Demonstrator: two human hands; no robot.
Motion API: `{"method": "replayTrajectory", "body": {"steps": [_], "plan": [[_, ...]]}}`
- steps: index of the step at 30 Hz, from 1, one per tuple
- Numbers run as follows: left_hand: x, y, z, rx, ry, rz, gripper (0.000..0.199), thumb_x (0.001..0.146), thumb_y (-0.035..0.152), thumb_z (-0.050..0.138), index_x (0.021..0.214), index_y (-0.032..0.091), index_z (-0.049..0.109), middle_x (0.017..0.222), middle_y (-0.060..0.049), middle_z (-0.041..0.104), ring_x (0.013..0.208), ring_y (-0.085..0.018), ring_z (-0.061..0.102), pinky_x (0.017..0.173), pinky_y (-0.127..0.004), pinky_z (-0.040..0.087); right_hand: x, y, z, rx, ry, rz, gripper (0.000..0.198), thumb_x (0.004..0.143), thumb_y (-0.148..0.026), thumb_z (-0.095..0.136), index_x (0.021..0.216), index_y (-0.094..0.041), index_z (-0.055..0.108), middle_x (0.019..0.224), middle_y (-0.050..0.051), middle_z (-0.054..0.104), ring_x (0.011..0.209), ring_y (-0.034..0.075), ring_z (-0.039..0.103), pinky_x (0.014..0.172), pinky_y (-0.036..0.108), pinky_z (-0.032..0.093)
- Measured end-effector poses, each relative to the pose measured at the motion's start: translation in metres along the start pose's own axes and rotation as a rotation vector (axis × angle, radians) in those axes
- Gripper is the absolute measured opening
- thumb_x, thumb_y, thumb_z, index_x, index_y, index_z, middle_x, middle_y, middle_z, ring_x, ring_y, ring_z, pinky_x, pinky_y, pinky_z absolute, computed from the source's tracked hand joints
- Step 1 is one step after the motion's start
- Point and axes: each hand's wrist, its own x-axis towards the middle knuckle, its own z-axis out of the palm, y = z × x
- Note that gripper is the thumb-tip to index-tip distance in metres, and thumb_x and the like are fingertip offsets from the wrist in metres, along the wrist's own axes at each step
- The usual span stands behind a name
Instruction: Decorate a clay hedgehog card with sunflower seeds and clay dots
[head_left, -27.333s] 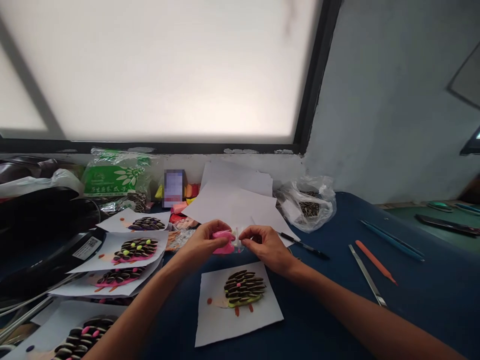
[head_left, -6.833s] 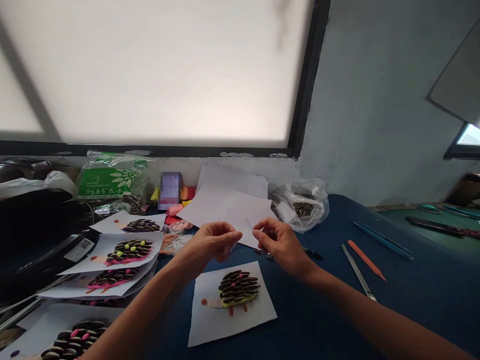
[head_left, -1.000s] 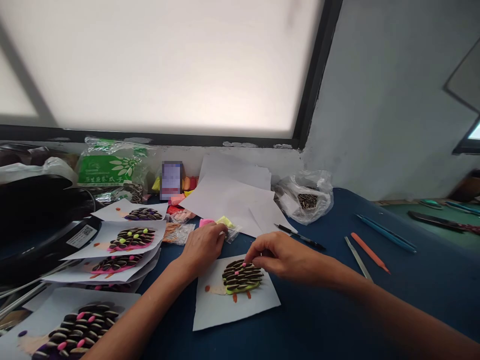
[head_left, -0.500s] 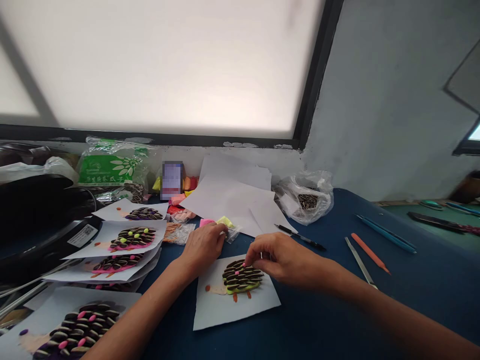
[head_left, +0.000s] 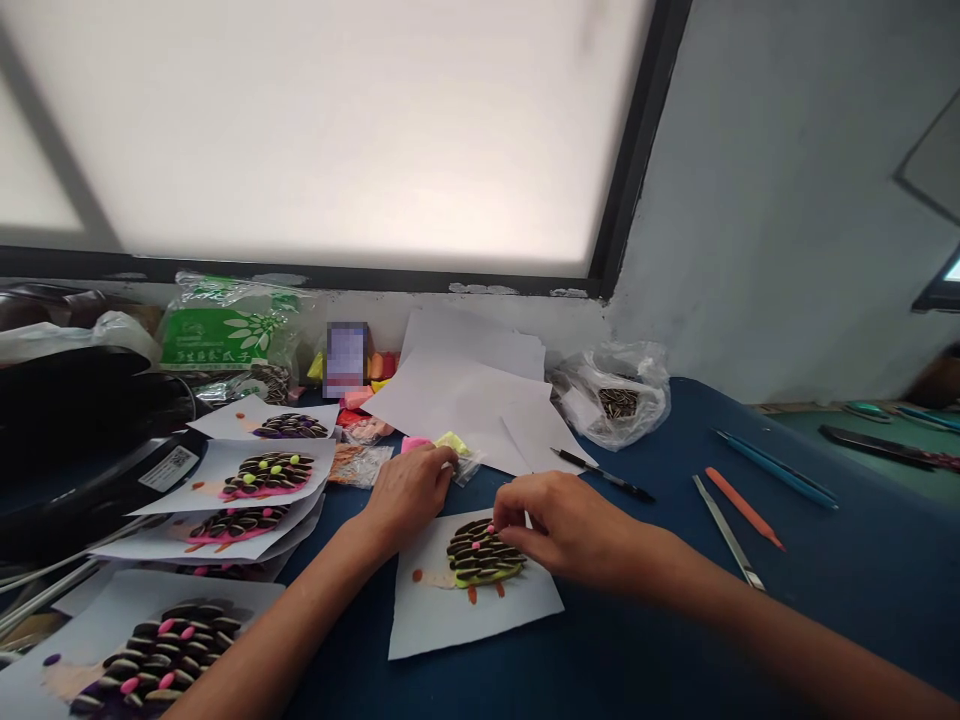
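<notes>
A paper sheet (head_left: 427, 635) carries a hedgehog picture (head_left: 486, 555) with sunflower-seed spines on yellow-green clay and small pink clay dots. Just above its right side is my right hand (head_left: 559, 525), thumb and forefinger slightly parted by a pink dot and nothing visible between them. My left hand (head_left: 409, 490) rests at the sheet's upper left edge, its fingers curled down and close together. What they may hold is hidden. Right behind them lie pink clay (head_left: 415, 444) and yellow clay (head_left: 451, 443) on clear wrapping.
Finished hedgehog sheets (head_left: 169, 490) are stacked at left, near a green seed bag (head_left: 217, 335). Blank paper (head_left: 465, 395), an open bag of sunflower seeds (head_left: 619, 400) and a black pen (head_left: 604, 474) lie behind. A blade-like tool (head_left: 727, 535) and an orange tool (head_left: 746, 510) lie right.
My right hand has drawn slightly away from the pink dot, which stays on the seeds, and its fingertips have parted a little. My left hand has barely moved.
</notes>
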Motion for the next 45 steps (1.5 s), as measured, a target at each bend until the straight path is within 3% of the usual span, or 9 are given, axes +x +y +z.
{"method": "replayTrajectory", "body": {"steps": [7, 16, 45], "plan": [[-0.0003, 0.0008, -0.001, -0.008, -0.016, -0.01, 0.028, 0.092, 0.02, 0.043, 0.106, 0.025, 0.066, 0.101, -0.006, 0.072, 0.094, -0.024, 0.065, 0.07, -0.03, 0.045, -0.0009, 0.0003, 0.0007, 0.032, -0.005, -0.008, 0.01, 0.079, -0.013, 0.064, 0.083, -0.018, 0.071, 0.076, 0.0, 0.069, 0.064, 0.011, 0.057, 0.059, 0.021, 0.038], [-0.0004, 0.0011, -0.0023, -0.01, -0.023, -0.012, 0.029, 0.092, 0.021, 0.042, 0.107, 0.024, 0.066, 0.101, -0.007, 0.072, 0.093, -0.026, 0.065, 0.068, -0.032, 0.044, 0.0004, 0.0015, 0.0062, 0.019, -0.02, -0.084, 0.013, 0.08, -0.01, 0.061, 0.081, -0.018, 0.072, 0.081, 0.002, 0.071, 0.076, 0.015, 0.062, 0.069, 0.023, 0.043], [-0.0006, 0.0015, -0.0031, -0.026, -0.025, -0.01, 0.028, 0.092, 0.02, 0.043, 0.106, 0.024, 0.067, 0.101, -0.007, 0.072, 0.094, -0.025, 0.065, 0.07, -0.031, 0.046, -0.0002, -0.0019, 0.0025, -0.058, -0.004, -0.069, 0.009, 0.083, -0.012, 0.06, 0.082, -0.017, 0.068, 0.083, 0.003, 0.067, 0.073, 0.014, 0.058, 0.065, 0.024, 0.039]]}}
